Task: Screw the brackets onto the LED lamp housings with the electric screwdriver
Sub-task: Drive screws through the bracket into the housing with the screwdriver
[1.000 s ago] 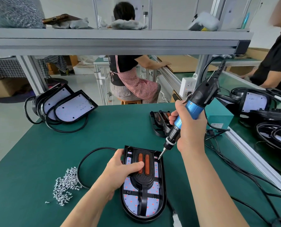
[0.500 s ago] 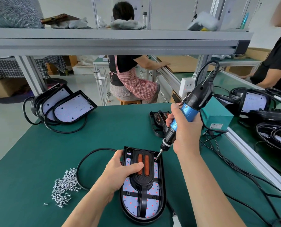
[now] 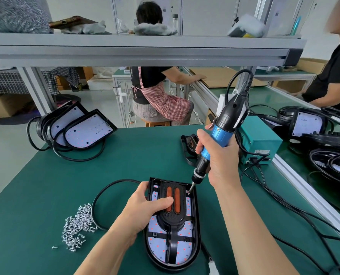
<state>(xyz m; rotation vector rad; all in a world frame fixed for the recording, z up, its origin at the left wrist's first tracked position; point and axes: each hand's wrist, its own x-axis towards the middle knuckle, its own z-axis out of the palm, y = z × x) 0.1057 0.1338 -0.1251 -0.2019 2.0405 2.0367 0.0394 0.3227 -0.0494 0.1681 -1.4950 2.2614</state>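
Electric screwdriver (image 3: 220,133) bit in the 1 o'clock corner of the LED lamp housing (image 3: 197,235)

The housing, at 6 o'clock on the table (image 3: 46,185), holds a white LED board (image 3: 159,245) and the black bracket (image 3: 172,219). Left hand (image 3: 145,209) grips its 10 o'clock edge, thumb pressing the bracket; right hand (image 3: 222,161) has fingers wrapped round the tilted screwdriver.

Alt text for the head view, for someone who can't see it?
The right hand holds the electric screwdriver, its bit at the far right corner of the lamp housing, which the left hand steadies on the green table; loose screws lie left.
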